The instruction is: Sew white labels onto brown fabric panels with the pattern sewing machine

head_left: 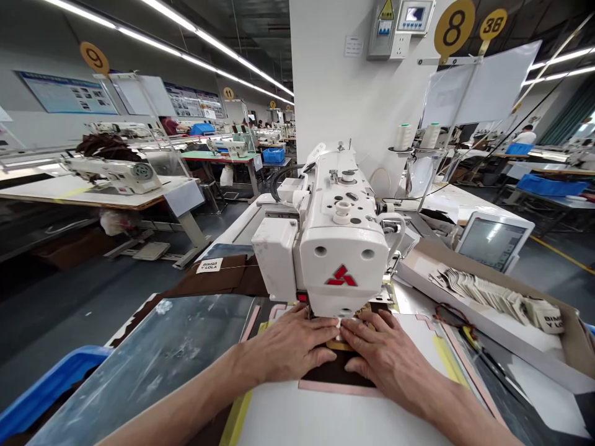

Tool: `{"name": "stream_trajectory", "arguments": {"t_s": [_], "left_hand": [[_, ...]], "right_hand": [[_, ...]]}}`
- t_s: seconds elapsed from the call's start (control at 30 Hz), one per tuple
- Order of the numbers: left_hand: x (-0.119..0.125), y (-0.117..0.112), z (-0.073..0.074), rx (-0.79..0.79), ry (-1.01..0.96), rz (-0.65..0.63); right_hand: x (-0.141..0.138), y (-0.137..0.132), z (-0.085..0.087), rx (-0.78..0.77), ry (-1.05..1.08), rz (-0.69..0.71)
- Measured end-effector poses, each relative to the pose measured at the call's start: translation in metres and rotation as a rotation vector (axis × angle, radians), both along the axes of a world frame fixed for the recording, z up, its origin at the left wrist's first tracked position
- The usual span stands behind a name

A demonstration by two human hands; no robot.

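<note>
Left hand (290, 347), right hand (385, 353) laid flat, fingers spread, nothing gripped. 2 hands pressed on brown fabric (334, 375), near centre of counter (325, 421), just below machine (341, 254). Fabric best held smooth inside frame (339, 388); hands best kept out from under machine.

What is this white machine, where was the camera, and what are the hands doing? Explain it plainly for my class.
The picture comes from a camera worn on the person's head, looking down at their own hands. The white sewing machine stands on a table in a factory hall. The left hand and right hand lie flat, fingertips nearly meeting under its head, pressing a dark cloth piece down; neither grips anything. To the right sit a box of labels and a small screen.
</note>
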State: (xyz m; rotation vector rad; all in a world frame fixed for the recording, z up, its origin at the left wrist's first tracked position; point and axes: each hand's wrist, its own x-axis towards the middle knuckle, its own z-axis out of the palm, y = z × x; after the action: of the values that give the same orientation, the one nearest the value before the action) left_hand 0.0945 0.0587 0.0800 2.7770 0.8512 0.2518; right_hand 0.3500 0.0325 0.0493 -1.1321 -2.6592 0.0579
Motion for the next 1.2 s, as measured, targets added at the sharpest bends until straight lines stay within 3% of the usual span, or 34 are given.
{"name": "stream_trajectory", "arguments": {"t_s": [0.13, 0.37, 0.73, 1.2], "left_hand": [[0.0, 0.003, 0.005, -0.012, 0.034, -0.037], [0.0, 0.001, -0.002, 0.018, 0.04, 0.0], [-0.04, -0.023, -0.018, 0.083, 0.089, 0.109], [-0.043, -0.021, -0.016, 0.079, 0.008, 0.085]], "right_hand": [[0.0, -0.001, 0.001, -0.01, 0.022, -0.001], [0.002, -0.001, -0.002, 0.01, 0.035, 0.003], [0.001, -0.002, -0.005, 0.016, 0.035, -0.017], [0.001, -0.002, 0.0, -0.004, 0.029, -0.017]]}}
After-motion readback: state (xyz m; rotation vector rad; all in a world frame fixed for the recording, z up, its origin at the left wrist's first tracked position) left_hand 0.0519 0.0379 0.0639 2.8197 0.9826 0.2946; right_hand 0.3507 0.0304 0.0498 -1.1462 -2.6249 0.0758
